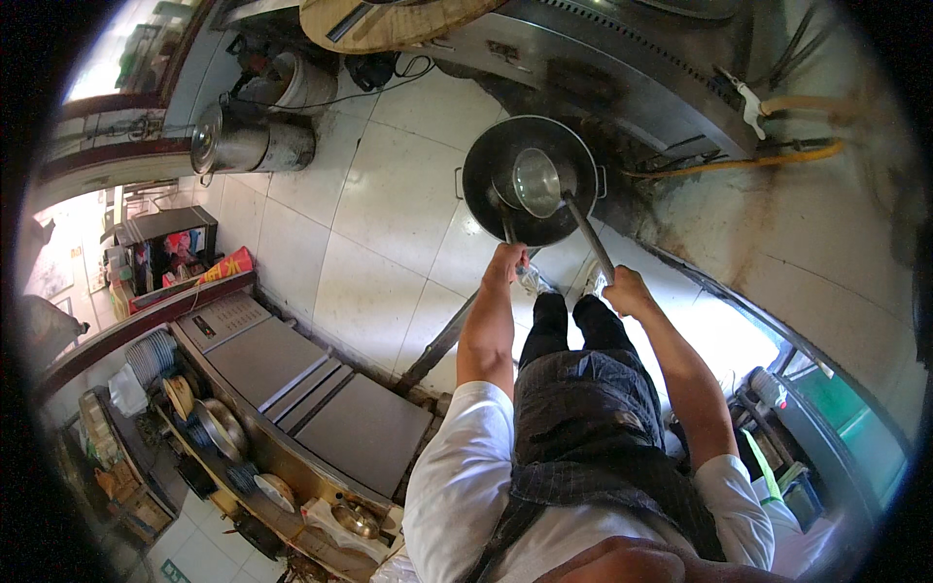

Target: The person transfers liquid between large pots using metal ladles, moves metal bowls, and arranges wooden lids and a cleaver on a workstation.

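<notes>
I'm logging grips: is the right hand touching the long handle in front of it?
Touching. The head view shows the right hand closed around the near end of the long handle, with no gap visible.

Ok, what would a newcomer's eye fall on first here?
Probably the big dark wok at upper centre, with a metal scoop seen against it. Just below, the left hand and right hand each grip a long handle. Next, perhaps the steel pot at upper left.
</notes>
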`<state>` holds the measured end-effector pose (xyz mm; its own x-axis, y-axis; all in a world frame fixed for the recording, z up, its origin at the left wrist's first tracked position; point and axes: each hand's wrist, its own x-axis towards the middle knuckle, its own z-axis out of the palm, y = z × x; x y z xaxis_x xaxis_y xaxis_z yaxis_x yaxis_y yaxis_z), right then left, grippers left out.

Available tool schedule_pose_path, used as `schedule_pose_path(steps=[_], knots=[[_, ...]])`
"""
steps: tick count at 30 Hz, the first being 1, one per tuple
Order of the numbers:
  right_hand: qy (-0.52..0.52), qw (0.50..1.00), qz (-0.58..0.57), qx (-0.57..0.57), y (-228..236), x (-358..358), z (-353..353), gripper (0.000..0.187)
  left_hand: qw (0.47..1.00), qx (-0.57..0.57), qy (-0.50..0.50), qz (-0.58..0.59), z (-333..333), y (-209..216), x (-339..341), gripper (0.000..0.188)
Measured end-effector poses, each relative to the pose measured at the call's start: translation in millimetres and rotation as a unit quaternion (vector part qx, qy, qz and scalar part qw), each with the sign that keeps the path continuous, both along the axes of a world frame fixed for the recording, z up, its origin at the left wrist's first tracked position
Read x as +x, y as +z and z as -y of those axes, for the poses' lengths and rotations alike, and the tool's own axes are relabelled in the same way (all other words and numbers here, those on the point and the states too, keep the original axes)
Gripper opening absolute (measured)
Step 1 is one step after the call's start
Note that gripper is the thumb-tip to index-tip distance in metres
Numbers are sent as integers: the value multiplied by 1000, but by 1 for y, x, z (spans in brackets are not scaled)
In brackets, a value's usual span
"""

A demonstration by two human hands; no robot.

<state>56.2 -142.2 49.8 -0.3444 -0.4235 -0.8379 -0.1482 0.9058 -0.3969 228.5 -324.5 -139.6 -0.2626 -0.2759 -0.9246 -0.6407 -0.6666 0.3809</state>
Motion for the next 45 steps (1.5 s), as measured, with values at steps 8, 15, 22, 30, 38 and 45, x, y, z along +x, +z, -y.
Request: schedule_pose_path(steps=[8,15,22,30,38,45], knots=[[69,995,-69,-19,0,13,22,27,1000,0,4,-6,8,-35,11,31],[118,980,-160,2,3,17,27,35,997,-2,-5,-72,17,14,-25,26],[129,966,-220,26,21,16,21,34,995,12,69,-65,19,16,-48,23],[141,951,-276,-14,22,26,0,32,998,-5,28,-58,11,-58,-12,24],[72,940,-332,-31,32,37,-22,29,972,-169,-141,83,-19,12,-8,25],[22,934,-354,-34,35,44,-38,29,914,-315,-180,179,-42,35,36,29]])
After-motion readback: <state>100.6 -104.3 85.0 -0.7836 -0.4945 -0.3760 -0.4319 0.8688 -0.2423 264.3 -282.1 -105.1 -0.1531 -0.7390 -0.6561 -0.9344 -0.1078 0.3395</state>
